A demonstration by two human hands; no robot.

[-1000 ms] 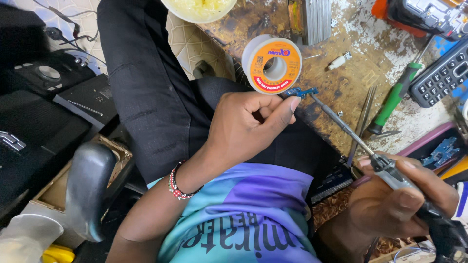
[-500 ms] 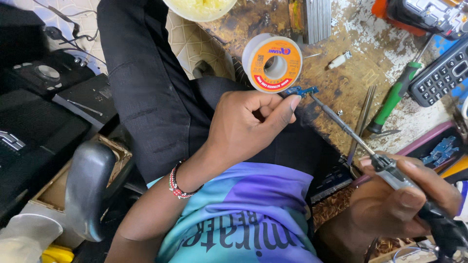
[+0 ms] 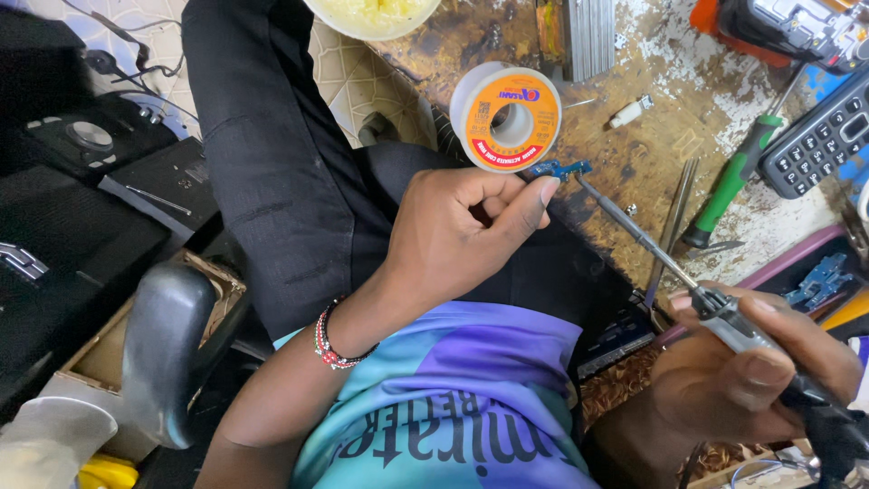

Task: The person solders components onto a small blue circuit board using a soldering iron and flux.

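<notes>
Running along the near edge of the scarred wooden bench [image 3: 652, 81], the work sits just off that edge over the person's lap. Left hand [image 3: 462, 240] is clenched, pinching a small blue circuit board [image 3: 557, 169] at thumb and forefinger tip, close beside the orange solder reel [image 3: 507, 118]. Right hand [image 3: 751, 371] grips the soldering iron [image 3: 724, 312] by its handle. Iron's long axis slants from the right hand up and leftward, its tip meeting the board's right end. Left hand is the nearer; the right hand stands well apart. Green screwdriver [image 3: 733, 186] and tweezers [image 3: 674, 213] lie untouched on the bench beyond.
</notes>
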